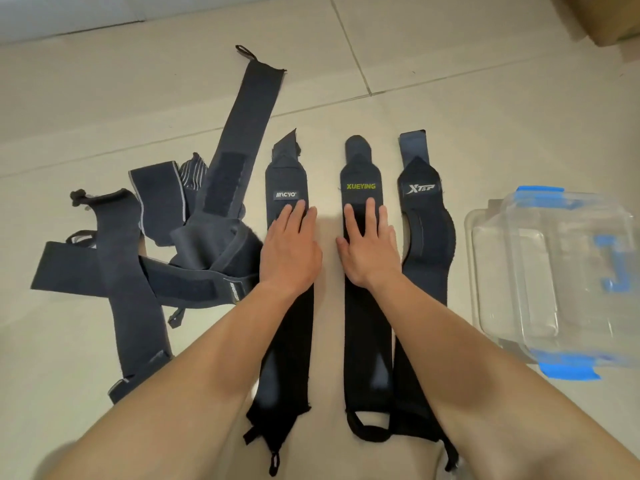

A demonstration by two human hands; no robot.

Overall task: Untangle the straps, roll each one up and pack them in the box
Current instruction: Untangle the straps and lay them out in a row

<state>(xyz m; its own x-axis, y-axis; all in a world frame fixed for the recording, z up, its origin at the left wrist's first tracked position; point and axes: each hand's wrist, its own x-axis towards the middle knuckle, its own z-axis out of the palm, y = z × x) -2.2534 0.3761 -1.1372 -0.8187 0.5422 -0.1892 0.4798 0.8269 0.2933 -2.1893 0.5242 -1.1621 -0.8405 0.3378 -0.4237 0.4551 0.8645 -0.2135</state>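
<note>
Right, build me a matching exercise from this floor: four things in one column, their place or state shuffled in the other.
Things: 1 XUEYING strap; 2 XTEP strap; 3 tangled straps; 4 clear box.
States: A far right; B under the right hand; C heaped far left; D bowed, untouched, next to the box.
Pairs: 1-B; 2-D; 3-C; 4-A.
</note>
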